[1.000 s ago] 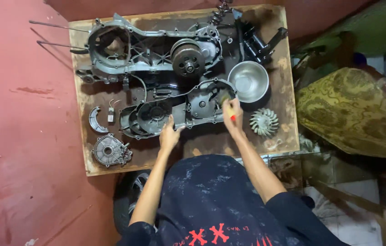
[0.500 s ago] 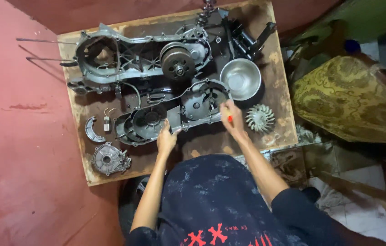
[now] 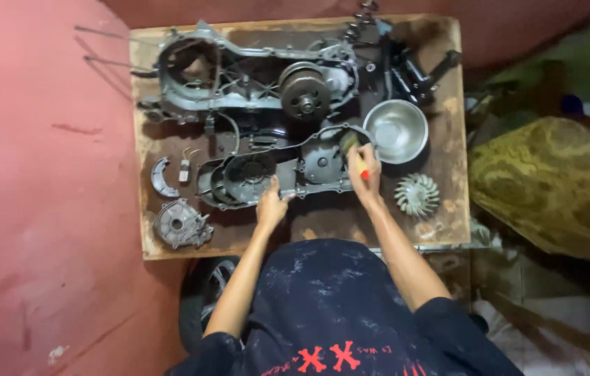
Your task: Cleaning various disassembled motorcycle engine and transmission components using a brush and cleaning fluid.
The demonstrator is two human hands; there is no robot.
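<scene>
Now the left hand (image 3: 270, 207) is pressing down, fingers spread, on the dark engine cover (image 3: 277, 170) lying mid-board, while the right hand (image 3: 364, 174) is gripping a red-handled brush (image 3: 353, 150) against it; beyond, a steel bowl (image 3: 396, 130) and crankcase (image 3: 253, 80) are sitting on the wooden board (image 3: 448, 209)

Bare board (image 3: 323, 226) lies open nearest the person; engine casing (image 3: 239, 76), steel bowl (image 3: 396, 130) and fan wheel (image 3: 417, 194) crowd the rest.

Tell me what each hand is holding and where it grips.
The right hand holds a small brush by its red handle, bristles on the dark engine cover. The left hand holds nothing; it rests on that cover's near edge.
</scene>
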